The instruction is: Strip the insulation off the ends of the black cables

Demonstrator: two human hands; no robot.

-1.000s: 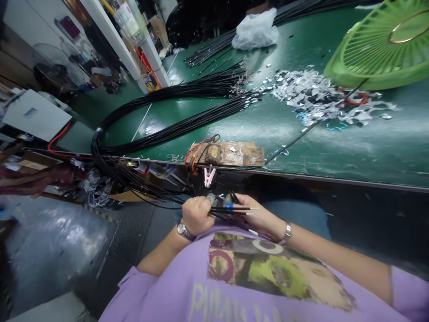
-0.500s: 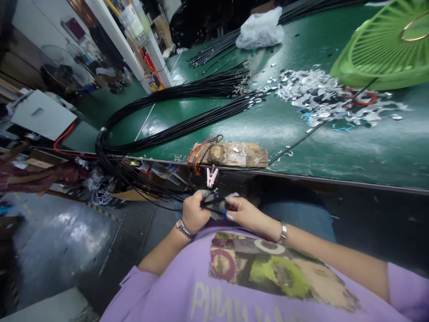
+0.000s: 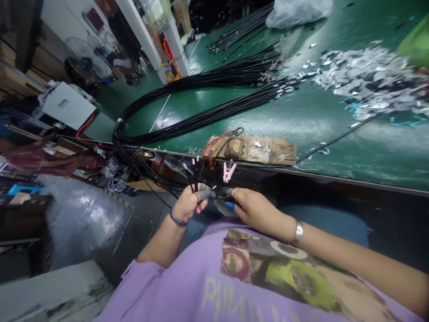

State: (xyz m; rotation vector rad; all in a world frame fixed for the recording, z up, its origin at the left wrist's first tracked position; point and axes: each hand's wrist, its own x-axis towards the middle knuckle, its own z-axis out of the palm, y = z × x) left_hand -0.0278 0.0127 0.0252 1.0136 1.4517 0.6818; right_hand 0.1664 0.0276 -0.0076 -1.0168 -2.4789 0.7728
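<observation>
My left hand point(image 3: 190, 202) is closed around several black cables point(image 3: 195, 176) whose white-tipped ends stick up above the fist. A grey wrap covers its thumb. To its right, my right hand point(image 3: 256, 209) is closed too, with a grey covering on one finger and something blue at another fingertip. A dark and greyish item sits at its fingers, too unclear to name. The hands are close together over my lap, just below the bench edge. A pink clip point(image 3: 229, 171) hangs at that edge above them.
A long bundle of black cables point(image 3: 201, 118) loops across the green bench point(image 3: 234, 118) and hangs over its front edge. A wooden block point(image 3: 271, 150) with an orange clamp sits at the edge. White scraps point(image 3: 365, 76), a plastic bag point(image 3: 298, 12) and a white box point(image 3: 69, 107) lie farther off.
The view has swung left, so the bench items appear farther right. My left hand has moved away from my right, and white-tipped cable ends now show above it.
</observation>
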